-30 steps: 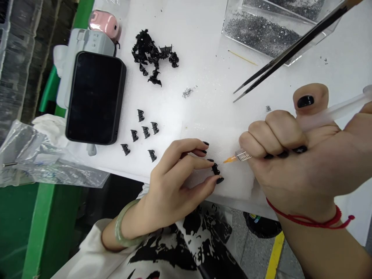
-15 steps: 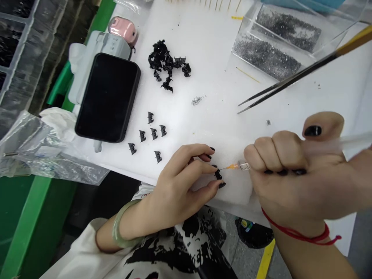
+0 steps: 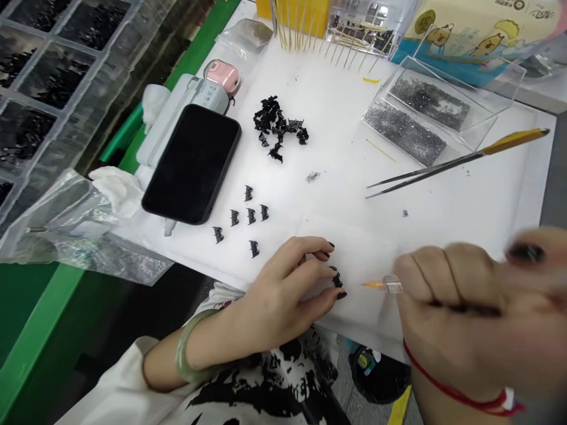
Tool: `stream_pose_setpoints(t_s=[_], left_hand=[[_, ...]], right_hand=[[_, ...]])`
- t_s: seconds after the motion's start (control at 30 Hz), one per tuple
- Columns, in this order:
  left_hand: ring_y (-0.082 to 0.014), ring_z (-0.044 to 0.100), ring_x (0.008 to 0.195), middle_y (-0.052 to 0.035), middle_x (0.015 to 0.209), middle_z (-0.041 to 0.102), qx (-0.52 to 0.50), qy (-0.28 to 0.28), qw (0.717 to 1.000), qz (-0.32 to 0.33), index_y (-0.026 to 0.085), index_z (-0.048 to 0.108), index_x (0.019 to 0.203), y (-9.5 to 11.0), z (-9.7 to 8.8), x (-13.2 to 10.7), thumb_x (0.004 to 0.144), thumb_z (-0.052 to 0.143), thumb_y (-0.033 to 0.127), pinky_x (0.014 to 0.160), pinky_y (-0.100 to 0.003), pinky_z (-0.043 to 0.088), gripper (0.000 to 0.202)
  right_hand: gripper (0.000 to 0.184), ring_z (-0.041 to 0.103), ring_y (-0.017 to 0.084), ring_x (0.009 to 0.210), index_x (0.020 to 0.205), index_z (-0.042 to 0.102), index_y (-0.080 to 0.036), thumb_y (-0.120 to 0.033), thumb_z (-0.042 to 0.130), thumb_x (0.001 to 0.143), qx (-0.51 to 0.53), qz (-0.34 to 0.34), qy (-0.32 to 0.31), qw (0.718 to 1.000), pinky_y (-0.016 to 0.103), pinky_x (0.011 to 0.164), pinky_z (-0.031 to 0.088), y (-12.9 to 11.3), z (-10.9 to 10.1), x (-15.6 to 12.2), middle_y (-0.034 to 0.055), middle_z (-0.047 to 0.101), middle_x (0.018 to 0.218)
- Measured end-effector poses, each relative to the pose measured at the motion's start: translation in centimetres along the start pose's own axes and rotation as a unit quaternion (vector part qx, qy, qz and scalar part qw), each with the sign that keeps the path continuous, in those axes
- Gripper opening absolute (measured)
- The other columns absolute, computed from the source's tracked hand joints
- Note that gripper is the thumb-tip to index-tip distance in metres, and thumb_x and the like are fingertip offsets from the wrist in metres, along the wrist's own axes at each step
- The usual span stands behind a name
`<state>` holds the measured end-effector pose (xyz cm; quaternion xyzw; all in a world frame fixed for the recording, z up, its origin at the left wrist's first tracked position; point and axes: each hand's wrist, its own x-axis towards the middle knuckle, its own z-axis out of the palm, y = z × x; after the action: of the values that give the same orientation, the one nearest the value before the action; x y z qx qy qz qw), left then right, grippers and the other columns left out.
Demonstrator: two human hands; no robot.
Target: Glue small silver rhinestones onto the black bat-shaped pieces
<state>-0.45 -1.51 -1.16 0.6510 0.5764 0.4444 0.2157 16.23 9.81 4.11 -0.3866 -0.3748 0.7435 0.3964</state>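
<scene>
Between the thumb and index finger of my left hand (image 3: 292,289) is a small black bat-shaped piece (image 3: 337,280), held against the white board (image 3: 283,195). My right hand (image 3: 460,301), blurred by motion, is wrapped round a syringe (image 3: 392,284) with an orange needle hub. The syringe tip points left at the black piece, with a gap between them. Several like black pieces (image 3: 251,216) stand apart on the board up and left of my left hand. Beyond them lies a tangled heap of black pieces (image 3: 277,124). Small heaps of silvery bits (image 3: 314,176) lie nearby.
Yellow-handled tweezers (image 3: 460,162) lie at the right, beside clear trays (image 3: 405,131) of tiny grains. A phone (image 3: 194,165) and a pink case (image 3: 222,75) sit at the left. Thin sticks (image 3: 305,29), a compartment box (image 3: 361,26) and a printed pack (image 3: 482,41) are at the back.
My right hand has drawn the syringe rightward, away from the black piece. My left hand still pinches that piece. The view has shifted, showing more of the back of the board.
</scene>
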Motion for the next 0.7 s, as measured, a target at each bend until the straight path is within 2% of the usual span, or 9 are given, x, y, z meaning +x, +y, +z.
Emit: stream_pose_setpoints(t_s=[0.03,0.1,0.2,0.37,0.47,0.6,0.7], left_hand=[[-0.0180,0.064,0.103,-0.0151,0.123,0.061,0.002,-0.003,1.000,-0.001,0.012,0.063,0.103,0.0,-0.1,-0.1,0.095,0.072,0.006,0.091,-0.030,0.059,0.013],[-0.0185,0.064,0.103,-0.0140,0.123,0.061,0.006,-0.005,1.000,-0.002,0.014,0.063,0.102,-0.1,-0.2,-0.1,0.095,0.072,0.007,0.087,-0.030,0.059,0.014],[-0.0196,0.065,0.106,-0.0129,0.124,0.061,0.012,-0.007,1.000,-0.007,0.015,0.063,0.102,-0.1,-0.2,-0.1,0.095,0.072,0.006,0.087,-0.030,0.059,0.014],[-0.0193,0.064,0.108,-0.0126,0.123,0.061,0.020,-0.010,1.000,-0.003,0.013,0.065,0.102,0.1,-0.3,0.0,0.095,0.072,0.006,0.089,-0.029,0.058,0.012],[-0.0192,0.065,0.107,-0.0129,0.122,0.062,0.025,-0.008,1.000,-0.002,0.013,0.065,0.101,0.2,-0.5,0.1,0.095,0.073,0.007,0.089,-0.029,0.058,0.011],[-0.0197,0.065,0.105,-0.0127,0.121,0.063,0.031,-0.009,0.999,-0.001,0.013,0.066,0.103,0.2,-0.6,0.2,0.094,0.074,0.009,0.087,-0.030,0.059,0.012],[-0.0207,0.066,0.103,-0.0118,0.120,0.065,0.043,-0.011,0.999,-0.005,0.015,0.066,0.103,0.3,-0.6,0.3,0.094,0.074,0.009,0.081,-0.031,0.061,0.013]], right_hand=[[0.034,0.005,0.010,0.042,0.074,0.070,-0.034,-0.063,0.071,0.091,0.030,-0.013,0.014,0.999,0.023,0.042,0.020,0.2,0.2,0.8,-0.0093,0.007,0.049],[0.045,0.004,0.009,0.043,0.076,0.071,-0.028,-0.069,0.066,0.094,0.084,-0.013,0.036,0.996,0.023,0.038,0.017,0.6,0.5,2.0,-0.0106,0.010,0.049],[0.049,0.007,0.008,0.042,0.077,0.070,-0.025,-0.068,0.063,0.098,0.112,0.003,0.053,0.992,0.021,0.036,0.016,1.2,0.8,2.5,-0.0109,0.016,0.049],[0.064,0.006,0.009,0.041,0.073,0.068,-0.024,-0.068,0.035,0.107,0.129,0.018,0.084,0.988,0.021,0.034,0.017,1.4,0.9,2.4,-0.0098,0.017,0.047],[0.070,0.006,0.009,0.041,0.071,0.067,-0.024,-0.068,0.027,0.108,0.136,0.024,0.093,0.986,0.021,0.034,0.019,1.3,1.2,2.5,-0.0094,0.016,0.046],[0.073,0.006,0.010,0.041,0.071,0.066,-0.025,-0.070,0.022,0.108,0.135,0.033,0.097,0.985,0.021,0.034,0.020,1.2,1.4,2.6,-0.0095,0.017,0.045],[0.063,0.007,0.009,0.040,0.073,0.065,-0.025,-0.070,0.037,0.105,0.133,0.030,0.080,0.987,0.021,0.034,0.023,1.3,1.2,2.5,-0.0100,0.019,0.045]])
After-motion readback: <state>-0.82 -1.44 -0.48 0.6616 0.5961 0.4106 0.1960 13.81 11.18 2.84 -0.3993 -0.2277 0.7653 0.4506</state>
